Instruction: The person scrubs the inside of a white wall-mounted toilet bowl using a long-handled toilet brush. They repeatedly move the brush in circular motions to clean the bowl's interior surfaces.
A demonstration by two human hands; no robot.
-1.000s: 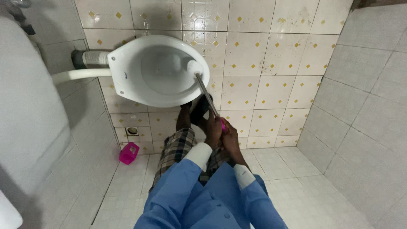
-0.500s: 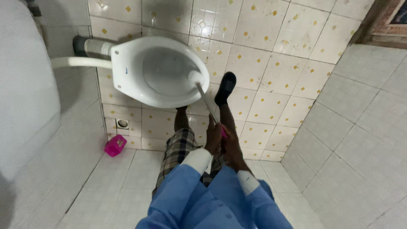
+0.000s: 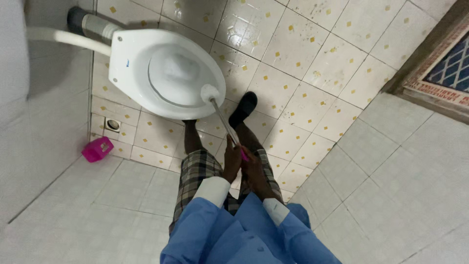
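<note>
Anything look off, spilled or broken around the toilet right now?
Nothing broken or spilled. Both hands, left hand and right hand, grip the toilet brush on the bowl rim. A pink container sits askew by the wall.

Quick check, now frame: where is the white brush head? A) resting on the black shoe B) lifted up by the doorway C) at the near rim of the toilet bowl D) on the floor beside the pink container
C: the brush head sits at the near rim of the toilet bowl, with the handle running back to the left hand and right hand, both gripping it.
</note>
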